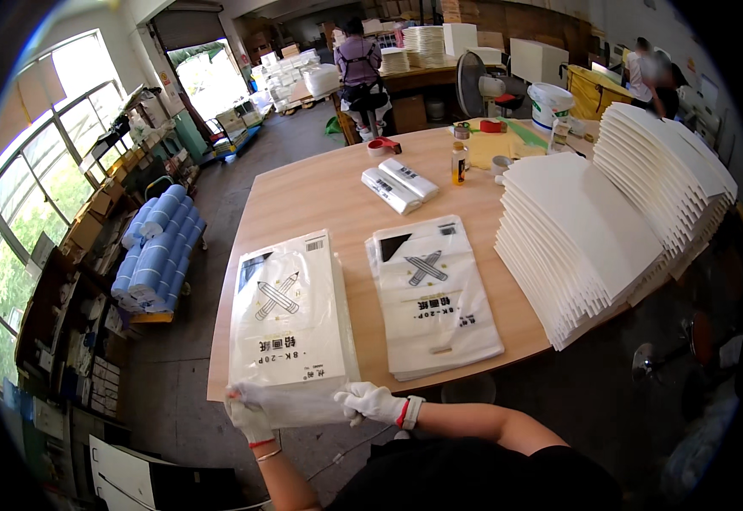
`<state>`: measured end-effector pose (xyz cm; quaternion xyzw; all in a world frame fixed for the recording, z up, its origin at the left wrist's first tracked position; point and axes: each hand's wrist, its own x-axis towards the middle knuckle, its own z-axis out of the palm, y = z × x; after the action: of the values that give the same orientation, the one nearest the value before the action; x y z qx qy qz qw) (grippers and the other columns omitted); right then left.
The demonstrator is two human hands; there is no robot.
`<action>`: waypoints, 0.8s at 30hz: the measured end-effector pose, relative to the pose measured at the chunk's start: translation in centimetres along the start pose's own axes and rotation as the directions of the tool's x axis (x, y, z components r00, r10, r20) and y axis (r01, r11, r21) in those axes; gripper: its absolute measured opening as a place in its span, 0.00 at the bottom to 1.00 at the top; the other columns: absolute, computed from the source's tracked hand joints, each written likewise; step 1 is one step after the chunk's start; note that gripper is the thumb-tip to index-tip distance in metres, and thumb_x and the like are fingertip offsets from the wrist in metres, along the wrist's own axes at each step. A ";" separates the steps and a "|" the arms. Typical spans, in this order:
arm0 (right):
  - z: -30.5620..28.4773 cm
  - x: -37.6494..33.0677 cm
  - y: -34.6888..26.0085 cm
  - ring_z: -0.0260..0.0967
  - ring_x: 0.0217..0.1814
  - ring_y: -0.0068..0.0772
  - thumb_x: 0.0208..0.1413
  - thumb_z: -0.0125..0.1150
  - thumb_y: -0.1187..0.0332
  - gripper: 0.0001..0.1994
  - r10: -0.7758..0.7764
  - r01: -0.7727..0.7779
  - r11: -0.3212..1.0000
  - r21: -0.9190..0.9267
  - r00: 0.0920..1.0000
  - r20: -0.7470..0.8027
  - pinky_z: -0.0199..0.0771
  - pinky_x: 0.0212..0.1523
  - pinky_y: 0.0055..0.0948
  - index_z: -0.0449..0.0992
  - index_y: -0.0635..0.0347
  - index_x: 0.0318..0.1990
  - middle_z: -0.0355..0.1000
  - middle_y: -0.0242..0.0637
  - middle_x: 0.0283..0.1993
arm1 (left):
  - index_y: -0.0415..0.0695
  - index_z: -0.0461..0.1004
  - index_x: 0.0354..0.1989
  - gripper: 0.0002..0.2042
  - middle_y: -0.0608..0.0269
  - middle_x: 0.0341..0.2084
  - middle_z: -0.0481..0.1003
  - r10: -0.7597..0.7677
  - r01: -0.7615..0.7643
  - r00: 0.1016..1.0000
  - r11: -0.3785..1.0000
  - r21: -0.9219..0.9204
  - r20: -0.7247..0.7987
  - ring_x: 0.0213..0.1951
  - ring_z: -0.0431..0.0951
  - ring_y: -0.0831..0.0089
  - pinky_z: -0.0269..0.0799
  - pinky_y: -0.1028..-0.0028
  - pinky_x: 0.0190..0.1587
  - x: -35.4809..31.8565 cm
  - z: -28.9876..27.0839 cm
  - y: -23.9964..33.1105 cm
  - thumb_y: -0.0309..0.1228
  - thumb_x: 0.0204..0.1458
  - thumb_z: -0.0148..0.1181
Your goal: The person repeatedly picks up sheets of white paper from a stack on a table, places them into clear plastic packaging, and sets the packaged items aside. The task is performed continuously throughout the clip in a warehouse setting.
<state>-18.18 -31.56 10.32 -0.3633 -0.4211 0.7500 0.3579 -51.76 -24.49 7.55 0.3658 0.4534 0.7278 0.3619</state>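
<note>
Head view: the white-gloved left hand point(250, 417) and white-gloved right hand point(375, 404) pinch a thin, see-through plastic flap point(301, 407) at its sides, by the near end of the white bagged paper stack point(282, 328). It looks light, floppy, slippery; both sides seem good to hold.

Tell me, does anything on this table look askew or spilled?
Only mildly: the white sheets on the right of the table are stacked in staggered steps, not squarely, perhaps deliberately. The middle printed bags lie slightly unevenly. No spill shows.
</note>
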 end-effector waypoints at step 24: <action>-13.4 -22.7 9.0 0.77 0.42 0.28 0.71 0.54 0.58 0.20 0.064 0.038 0.991 0.126 0.696 -0.715 0.82 0.46 0.32 0.70 0.61 0.62 0.76 0.41 0.46 | 0.48 0.80 0.39 0.08 0.60 0.47 0.79 -0.155 -0.831 0.101 0.531 0.169 0.983 0.47 0.79 0.55 0.79 0.59 0.46 -21.1 28.8 -16.9 0.29 0.51 0.60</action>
<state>1.96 -49.19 2.70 -0.6057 -0.1956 0.5773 0.5115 -13.79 -25.69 -3.17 0.9427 0.2540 0.1454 0.1599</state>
